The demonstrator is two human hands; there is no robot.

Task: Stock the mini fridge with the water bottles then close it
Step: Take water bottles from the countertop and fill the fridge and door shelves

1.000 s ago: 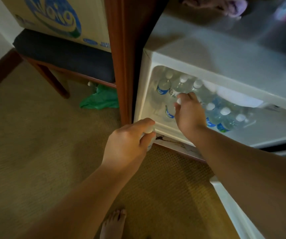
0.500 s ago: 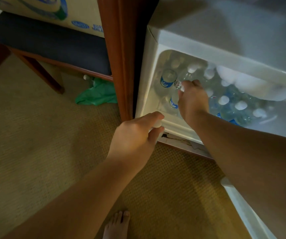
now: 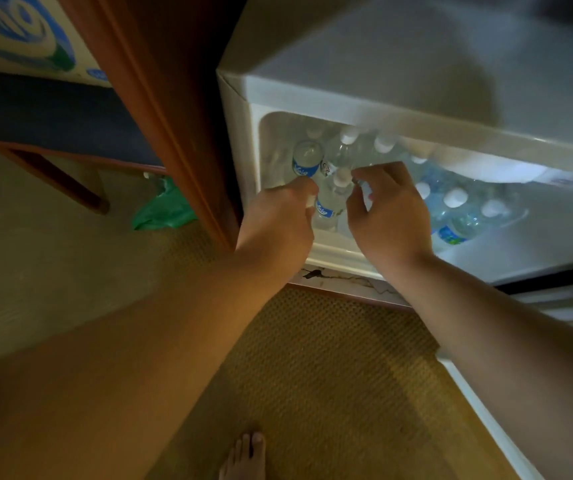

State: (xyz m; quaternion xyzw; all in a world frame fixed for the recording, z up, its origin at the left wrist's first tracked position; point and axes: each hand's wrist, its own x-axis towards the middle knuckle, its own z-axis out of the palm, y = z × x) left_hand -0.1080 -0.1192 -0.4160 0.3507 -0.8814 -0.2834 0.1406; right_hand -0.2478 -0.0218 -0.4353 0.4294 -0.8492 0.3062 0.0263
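Observation:
The white mini fridge (image 3: 399, 50) stands open, lit inside, with several clear water bottles (image 3: 454, 216) with white caps and blue labels packed on its shelf. My left hand (image 3: 278, 220) reaches into the front left corner, closed over a water bottle of which only a bit of white cap (image 3: 310, 201) shows. My right hand (image 3: 390, 216) hovers just right of an upright front bottle (image 3: 326, 207), fingers and thumb curled apart and holding nothing. That bottle stands between my two hands. Another labelled bottle (image 3: 307, 162) stands behind it.
The open fridge door (image 3: 479, 407) runs along the lower right. A brown wooden cabinet panel (image 3: 160, 109) borders the fridge's left side. Further left, a cardboard box (image 3: 18, 32) sits on a dark cushioned bench (image 3: 53, 116). A green bag (image 3: 164, 209) and my bare foot (image 3: 243, 459) are on the carpet.
My left hand has moved from the fridge's lower front edge up into the front left of the shelf with its bottle. My right hand has let go of a bottle cap and spread its fingers.

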